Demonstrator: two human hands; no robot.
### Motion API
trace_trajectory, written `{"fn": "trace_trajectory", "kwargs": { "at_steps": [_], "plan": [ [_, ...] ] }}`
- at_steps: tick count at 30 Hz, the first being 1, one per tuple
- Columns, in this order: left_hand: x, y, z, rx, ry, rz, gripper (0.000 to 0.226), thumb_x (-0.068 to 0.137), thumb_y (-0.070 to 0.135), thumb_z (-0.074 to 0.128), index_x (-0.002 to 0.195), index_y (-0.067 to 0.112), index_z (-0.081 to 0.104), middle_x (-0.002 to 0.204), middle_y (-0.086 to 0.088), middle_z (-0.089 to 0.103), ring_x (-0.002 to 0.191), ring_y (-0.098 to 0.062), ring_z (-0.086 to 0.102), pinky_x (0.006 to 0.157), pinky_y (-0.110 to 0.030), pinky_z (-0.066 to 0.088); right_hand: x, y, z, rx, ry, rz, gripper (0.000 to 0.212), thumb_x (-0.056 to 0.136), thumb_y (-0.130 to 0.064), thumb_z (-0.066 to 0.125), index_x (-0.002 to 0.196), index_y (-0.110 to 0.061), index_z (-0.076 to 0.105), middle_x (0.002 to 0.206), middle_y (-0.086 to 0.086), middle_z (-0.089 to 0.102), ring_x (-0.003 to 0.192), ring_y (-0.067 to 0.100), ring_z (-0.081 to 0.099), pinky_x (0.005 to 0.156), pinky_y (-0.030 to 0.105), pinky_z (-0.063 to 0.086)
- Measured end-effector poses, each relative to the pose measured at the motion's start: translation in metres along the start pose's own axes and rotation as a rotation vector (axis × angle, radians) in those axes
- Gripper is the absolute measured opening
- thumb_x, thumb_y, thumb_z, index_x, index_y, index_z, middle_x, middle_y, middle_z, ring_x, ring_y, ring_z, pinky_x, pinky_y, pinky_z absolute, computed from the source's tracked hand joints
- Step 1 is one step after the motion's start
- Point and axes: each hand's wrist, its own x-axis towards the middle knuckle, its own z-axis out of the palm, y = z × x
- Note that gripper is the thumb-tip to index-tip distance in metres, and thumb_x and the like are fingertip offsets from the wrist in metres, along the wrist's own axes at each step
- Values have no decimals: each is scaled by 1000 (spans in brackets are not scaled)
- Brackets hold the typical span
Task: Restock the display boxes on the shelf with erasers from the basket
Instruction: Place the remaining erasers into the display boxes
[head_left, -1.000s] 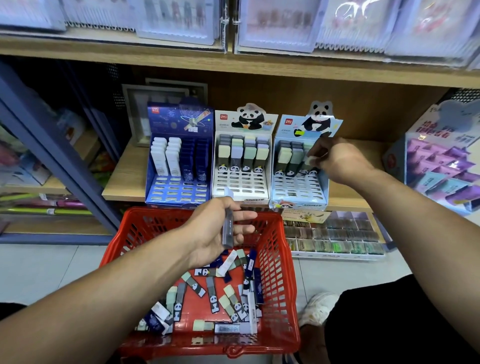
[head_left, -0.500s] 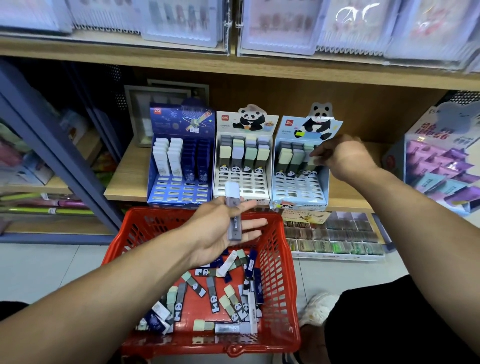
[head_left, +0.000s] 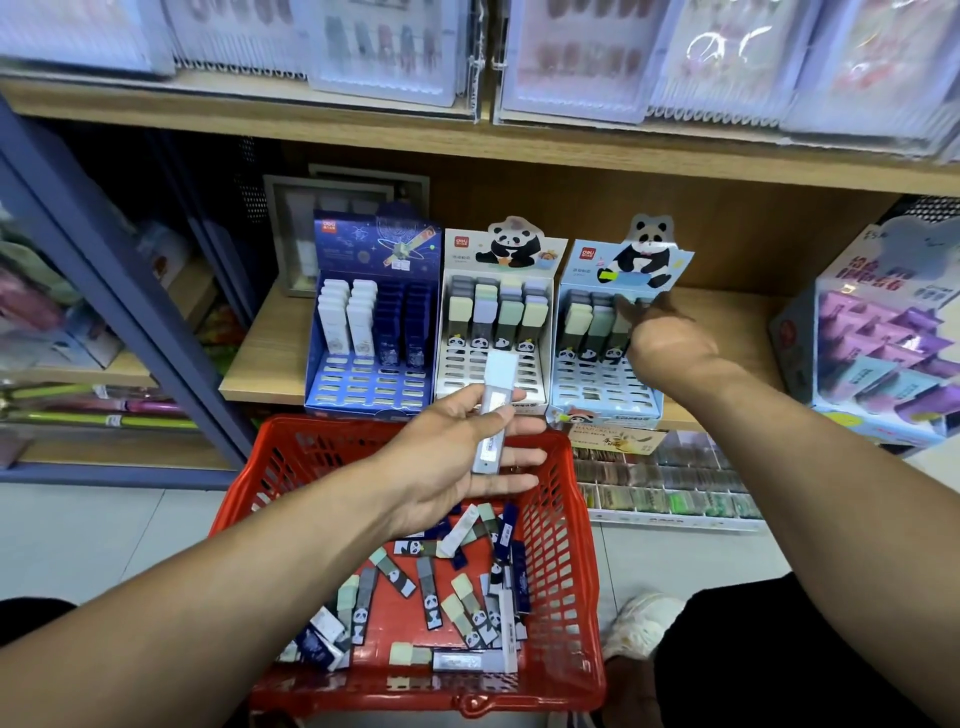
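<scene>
Left hand (head_left: 457, 457) holds one eraser (head_left: 493, 410) with relaxed fingers and thumb above the basket (head_left: 587, 597). Right hand (head_left: 660, 338) reaches into the light-blue box (head_left: 608, 400) on the shelf (head_left: 260, 369); whether its fingers grip anything I cannot tell. All three boxes show filled back rows and empty front slots, and many erasers remain in the basket, so restocking seems partly done.

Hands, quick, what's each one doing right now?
Left hand: holds a long grey-sleeved eraser.
Right hand: at the light-blue panda display box; grip cannot be told.
</scene>
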Motion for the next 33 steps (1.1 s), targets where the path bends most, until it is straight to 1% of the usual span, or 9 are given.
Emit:
{"fn": "trace_trajectory", "kwargs": {
  "at_steps": [5, 7, 10, 13, 16, 23, 29, 31, 33],
  "plan": [
    [-2, 0, -1, 11, -4, 5, 25, 104, 14, 48, 125, 15, 63, 113, -9, 75, 96, -26, 75, 74, -41, 64, -5, 1, 3, 91, -131, -62, 94, 92, 7, 37, 156, -45, -10, 167, 7, -12, 150, 36, 22, 111, 52, 37],
    [-3, 0, -1, 17, 1, 8, 25, 103, 14, 50, 123, 14, 65, 113, -9, 75, 97, -27, 75, 75, -41, 64, -17, -2, -6, 101, -25, -39, 84, 96, -4, 42, 158, -40, -2, 167, 9, 5, 143, 34, 37, 104, 45, 45],
    [-3, 2, -2, 19, -1, 5, 24, 102, 15, 52, 121, 10, 66, 111, -10, 76, 93, -25, 76, 73, -39, 64, -42, -9, -27, 387, 248, -256, 40, 102, -32, 51, 141, -35, 46, 141, 9, 53, 111, 24, 64, 86, 37, 52],
    [-4, 4, -1, 68, 6, -7, 28, 103, 28, 52, 114, 9, 68, 100, -8, 77, 72, -18, 72, 54, -26, 57, -69, -17, -35, 891, -207, -711, 32, 99, -25, 61, 130, -33, 60, 115, -1, 67, 91, 15, 71, 81, 35, 59],
    [-2, 4, -2, 114, 28, -19, 44, 101, 49, 48, 101, 8, 64, 71, -3, 64, 52, -12, 51, 39, -19, 33, -79, -20, -27, 896, -436, -932, 29, 95, -10, 65, 124, -13, 66, 111, 2, 72, 98, 18, 70, 82, 30, 57],
    [-3, 10, -3, -24, -181, -185, 44, 98, 54, 48, 74, 17, 51, 55, 3, 37, 38, -6, 28, 37, -18, 10, -81, -23, -24, 1174, -481, -959, 33, 85, 4, 71, 116, -2, 63, 111, 15, 73, 101, 29, 70, 90, 34, 58],
    [3, 2, -2, 29, -16, -211, 42, 98, 51, 51, 91, 10, 60, 69, -3, 60, 47, -10, 46, 37, -17, 31, -80, -16, -25, 1300, -489, -811, 11, 85, -4, 72, 93, -5, 64, 95, 20, 73, 82, 25, 71, 73, 31, 59],
    [9, -5, -4, 190, 139, -149, 42, 101, 48, 48, 115, 11, 62, 100, -7, 72, 74, -16, 67, 58, -27, 56, -69, -7, -27, 1365, -461, -615, 16, 86, -4, 72, 101, -4, 66, 97, 20, 74, 79, 24, 71, 69, 27, 60],
    [15, -12, -12, 581, 255, -59, 47, 99, 53, 52, 133, 21, 53, 131, -2, 62, 107, -19, 66, 92, -37, 55, -55, 5, -26, 1282, -286, -443, 25, 87, -9, 74, 112, -10, 69, 97, 17, 75, 75, 20, 68, 66, 26, 59]
  ]
}}
